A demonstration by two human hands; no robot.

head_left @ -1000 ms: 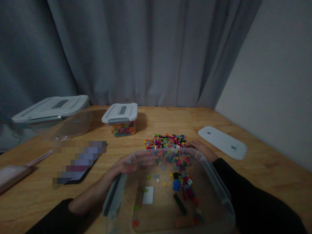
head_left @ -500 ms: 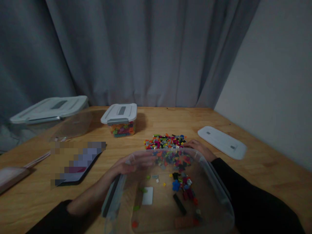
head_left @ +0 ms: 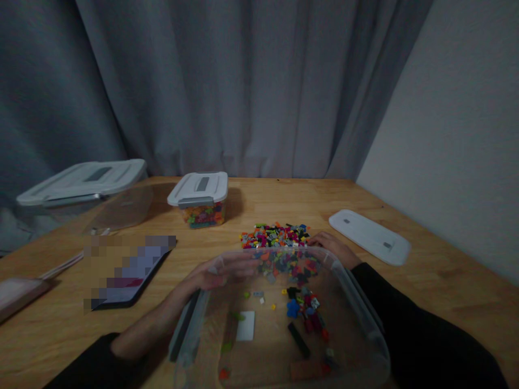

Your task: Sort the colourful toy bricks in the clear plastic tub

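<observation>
A clear plastic bin (head_left: 279,346) stands close in front of me, with a few loose toy bricks, a white plate (head_left: 245,326) and a blue star-shaped piece (head_left: 292,308) inside. Beyond its far wall lies a pile of small multicoloured building bricks (head_left: 275,235). My left hand (head_left: 219,273) reaches around the bin's left side, its fingers stretched toward the pile and partly seen through the clear plastic. At the pile's right edge, my right hand (head_left: 331,247) rests with fingers extended among the nearest bricks. The bin's rim hides part of it.
A white lid (head_left: 370,236) lies flat at the right. Behind, on the left, stand a small lidded box of bricks (head_left: 203,200) and a larger lidded clear box (head_left: 89,186). A phone-like device (head_left: 138,275), its screen blurred, lies left beside a pale object with a cable (head_left: 22,294).
</observation>
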